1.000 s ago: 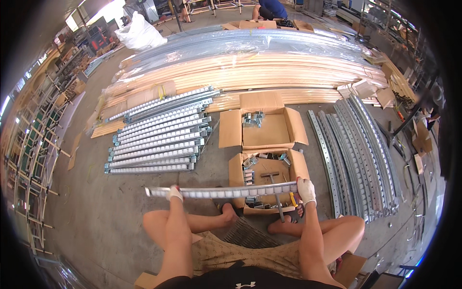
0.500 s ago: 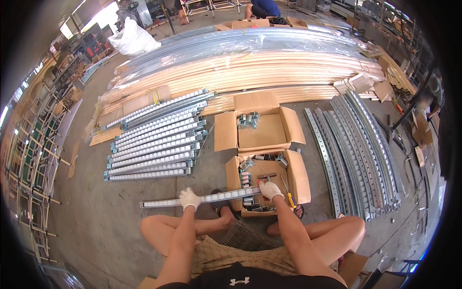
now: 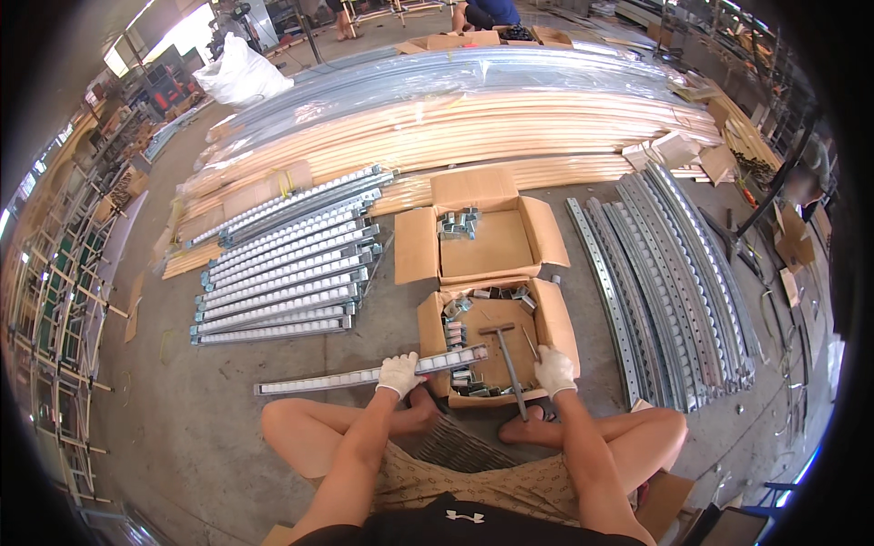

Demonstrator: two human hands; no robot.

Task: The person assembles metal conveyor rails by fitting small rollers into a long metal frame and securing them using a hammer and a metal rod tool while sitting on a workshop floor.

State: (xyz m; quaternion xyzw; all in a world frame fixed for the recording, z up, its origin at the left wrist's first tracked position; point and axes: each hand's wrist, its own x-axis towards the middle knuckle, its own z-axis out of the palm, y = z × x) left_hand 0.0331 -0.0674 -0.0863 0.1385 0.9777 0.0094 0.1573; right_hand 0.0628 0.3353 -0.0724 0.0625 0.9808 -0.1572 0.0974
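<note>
Concrete workshop floor (image 3: 182, 428), stacked rails far left, left hand (image 3: 399, 373) closed around a roller rail (image 3: 364, 374), right hand (image 3: 553, 369) gripping a hammer (image 3: 508, 364) over the near cardboard box (image 3: 557, 318)

**Greys, browns and white gloves**

Both the left hand (image 3: 400, 373) and the right hand (image 3: 554, 369) wear white gloves. The roller rail (image 3: 369, 373) is silver-grey with pale rollers. The cardboard boxes (image 3: 482, 246) are tan-brown, the floor (image 3: 182, 419) dull grey. The hammer (image 3: 507, 359) is dark grey. The shorts (image 3: 473, 478) are beige with a small repeating pattern. The long boards (image 3: 455, 136) are pale orange-tan.
</note>
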